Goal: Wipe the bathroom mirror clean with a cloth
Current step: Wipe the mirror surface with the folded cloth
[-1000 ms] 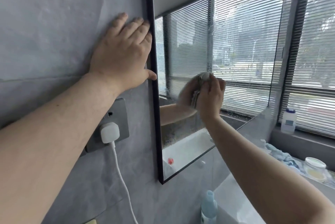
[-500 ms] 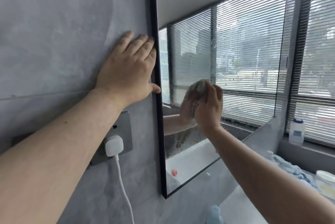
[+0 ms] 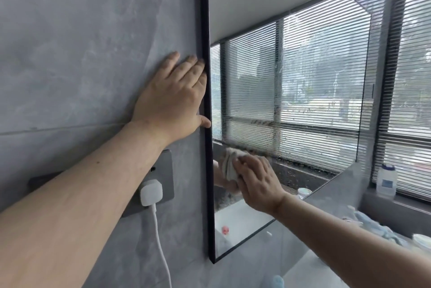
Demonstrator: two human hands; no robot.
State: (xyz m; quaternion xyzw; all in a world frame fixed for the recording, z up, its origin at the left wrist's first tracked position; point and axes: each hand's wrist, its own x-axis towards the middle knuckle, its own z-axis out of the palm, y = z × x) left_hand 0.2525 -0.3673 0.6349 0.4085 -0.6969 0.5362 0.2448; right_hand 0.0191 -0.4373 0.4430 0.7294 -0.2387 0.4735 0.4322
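Observation:
A black-framed mirror (image 3: pixel 303 91) hangs on the grey wall and reflects window blinds; wet streaks and droplets cover its lower middle. My right hand (image 3: pixel 258 180) grips a bunched pale cloth (image 3: pixel 229 164) and presses it against the glass near the mirror's lower left. My left hand (image 3: pixel 172 101) lies flat on the wall with straight fingers, its thumb touching the mirror's left frame.
Below my left hand, a white plug (image 3: pixel 151 192) with a cord sits in a grey socket plate (image 3: pixel 163 171). A white bottle (image 3: pixel 386 180) stands on the window sill at right. A blue cloth (image 3: pixel 377 227) and a jar lid (image 3: pixel 422 240) lie on the counter.
My right hand has swept the cloth down and to the left across the glass. The view has tilted upward, so my left hand sits lower in the frame; it stays on the wall.

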